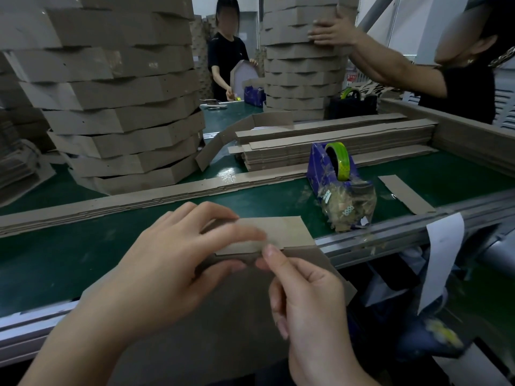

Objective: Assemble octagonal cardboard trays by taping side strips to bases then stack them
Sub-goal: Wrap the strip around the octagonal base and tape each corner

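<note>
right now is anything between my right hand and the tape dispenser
Nothing visible blocks it. Between the right hand and the tape dispenser lie only the end of the side strip it pinches and bare green belt.

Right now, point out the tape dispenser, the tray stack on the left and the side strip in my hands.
tape dispenser [319,169]: head view, on its blue side.
tray stack [125,107]: head view, on a middle tray's wall.
side strip [287,229]: head view, on its bare right end.
</note>
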